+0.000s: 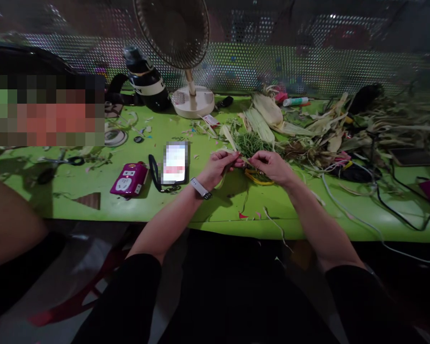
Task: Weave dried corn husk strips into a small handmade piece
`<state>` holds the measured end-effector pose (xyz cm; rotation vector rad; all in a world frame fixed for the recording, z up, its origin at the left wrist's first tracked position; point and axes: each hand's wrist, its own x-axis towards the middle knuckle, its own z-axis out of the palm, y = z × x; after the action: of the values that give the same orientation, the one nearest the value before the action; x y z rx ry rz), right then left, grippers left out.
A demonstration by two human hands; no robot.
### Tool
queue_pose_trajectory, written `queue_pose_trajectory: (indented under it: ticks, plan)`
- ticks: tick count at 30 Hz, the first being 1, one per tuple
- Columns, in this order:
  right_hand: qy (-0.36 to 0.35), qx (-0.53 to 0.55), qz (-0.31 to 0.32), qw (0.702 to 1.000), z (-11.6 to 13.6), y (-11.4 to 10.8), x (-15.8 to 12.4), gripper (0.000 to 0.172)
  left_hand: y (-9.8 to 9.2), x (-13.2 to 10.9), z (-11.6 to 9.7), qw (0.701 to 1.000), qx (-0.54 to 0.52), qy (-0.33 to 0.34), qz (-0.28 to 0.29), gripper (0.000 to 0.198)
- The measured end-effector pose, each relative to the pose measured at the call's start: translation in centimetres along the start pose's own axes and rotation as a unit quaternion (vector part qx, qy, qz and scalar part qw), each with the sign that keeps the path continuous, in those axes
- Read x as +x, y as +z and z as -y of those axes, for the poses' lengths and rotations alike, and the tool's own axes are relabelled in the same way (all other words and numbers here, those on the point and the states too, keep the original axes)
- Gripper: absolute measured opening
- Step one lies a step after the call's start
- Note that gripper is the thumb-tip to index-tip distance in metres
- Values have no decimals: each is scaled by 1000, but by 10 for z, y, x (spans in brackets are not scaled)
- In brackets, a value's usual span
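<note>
Rising between hands: pale husk strip, fingertips of both pinched around it.

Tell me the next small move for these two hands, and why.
Perhaps draw the bare right hand gently sideways, with the bare left hand steady: both seem to pinch close together at the narrow, cream-coloured strip of plant husk, whose lower end is partly hidden.

No words legible, blurred letters on bottle, unreadable print on card
</note>
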<state>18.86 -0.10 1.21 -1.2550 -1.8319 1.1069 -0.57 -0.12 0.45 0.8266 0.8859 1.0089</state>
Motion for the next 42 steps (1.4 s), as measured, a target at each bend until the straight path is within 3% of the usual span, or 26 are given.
queue_pose_trajectory:
  ticks: [2,3,7,8,11,14,18,25,30,34,38,42]
  plan:
    - [-2,-3,-14,1000,-1,0,1,36,-2,2,-1,1000,-11,-11,-4,23]
    - [-15,-14,-50,999,-1,0,0,34,-2,2,-2,1000,-22,-12,0,21]
    - [-121,-97,-287,945,9,8,-8,22,-3,3,-3,995,-85,43,23,16]
    - [-126,-105,-279,946,12,13,-10,23,-2,3,-3,994,-92,58,27,16]
    - [-72,-99,-106,987,12,31,-15,28,-1,0,-2,992,-99,68,35,19]
    - [-19,-51,-39,998,4,46,-14,35,-1,-2,1,992,-96,69,50,22]
    - [4,40,47,998,-1,52,-12,24,-2,-1,4,992,-44,117,21,23]
    - [66,182,13,981,6,37,-13,35,-6,1,-1,986,48,161,-12,30]
    - [-42,63,-89,993,2,24,-10,27,-8,2,-1,982,94,165,-27,30]
    - [-106,1,-166,980,5,18,-12,19,-11,5,1,983,107,152,-9,28]
    - [-116,7,-193,974,5,18,-11,18,-14,6,4,988,87,123,22,24]
    - [-115,0,-176,978,2,19,-9,19,-11,3,3,993,59,80,62,29]
